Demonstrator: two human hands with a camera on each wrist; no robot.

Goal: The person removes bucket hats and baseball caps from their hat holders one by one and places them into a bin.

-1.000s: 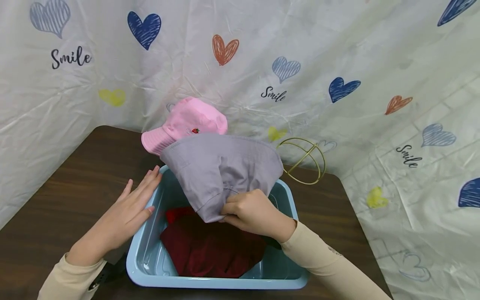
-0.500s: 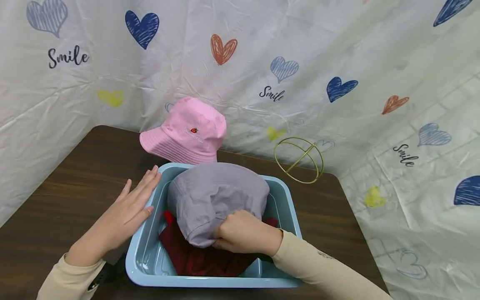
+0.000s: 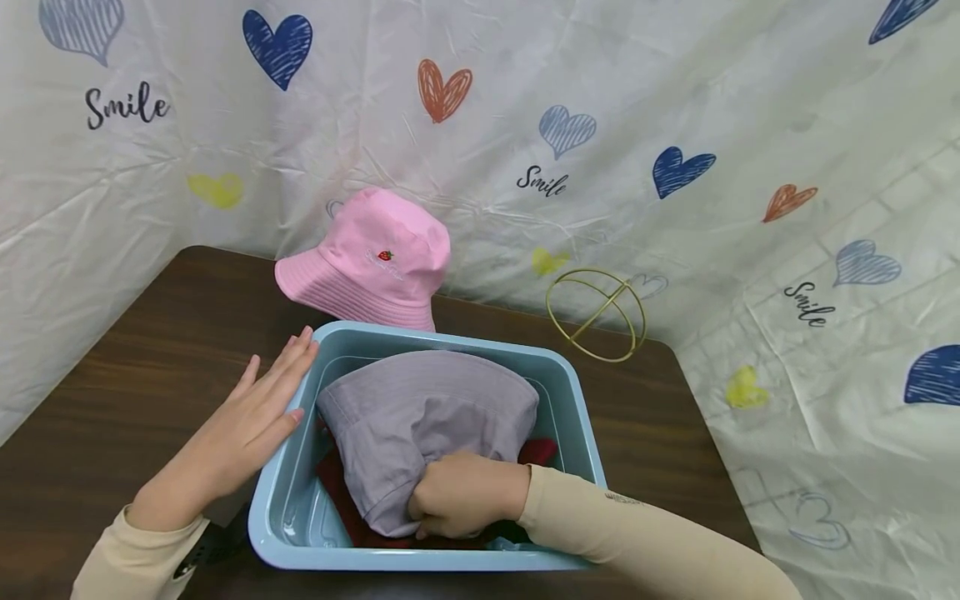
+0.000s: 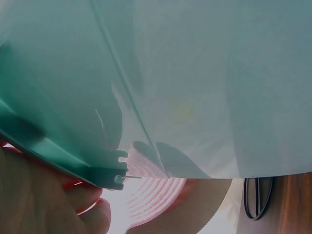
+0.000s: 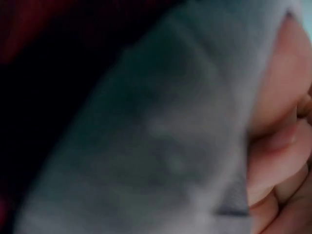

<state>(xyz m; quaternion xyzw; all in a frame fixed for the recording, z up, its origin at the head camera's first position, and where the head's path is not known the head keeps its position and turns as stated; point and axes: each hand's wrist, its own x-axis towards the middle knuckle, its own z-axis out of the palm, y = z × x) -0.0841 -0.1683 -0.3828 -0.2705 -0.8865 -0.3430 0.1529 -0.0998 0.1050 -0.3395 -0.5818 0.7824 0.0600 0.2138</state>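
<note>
My right hand [image 3: 465, 496] grips the near edge of a grey bucket hat [image 3: 431, 417], which lies inside a light blue plastic basin [image 3: 577, 417]. In the right wrist view, curled fingers [image 5: 282, 161] pinch the grey cloth. Beneath the hat, dark red fabric [image 3: 341, 500] shows at its sides; most of it is hidden. My left hand [image 3: 225, 446] lies flat with straight fingers against the basin's left rim. Behind the basin stands a pink bucket hat [image 3: 386, 258] with a small strawberry on it.
A gold wire stand [image 3: 596, 315] is at the back right of the brown wooden table [image 3: 135, 358]. A white curtain [image 3: 480, 167] printed with hearts hangs behind the table and along its sides.
My right hand has brought the grey hat down and towards me, from above the basin's far rim into it over the red fabric. The left hand stays at the rim.
</note>
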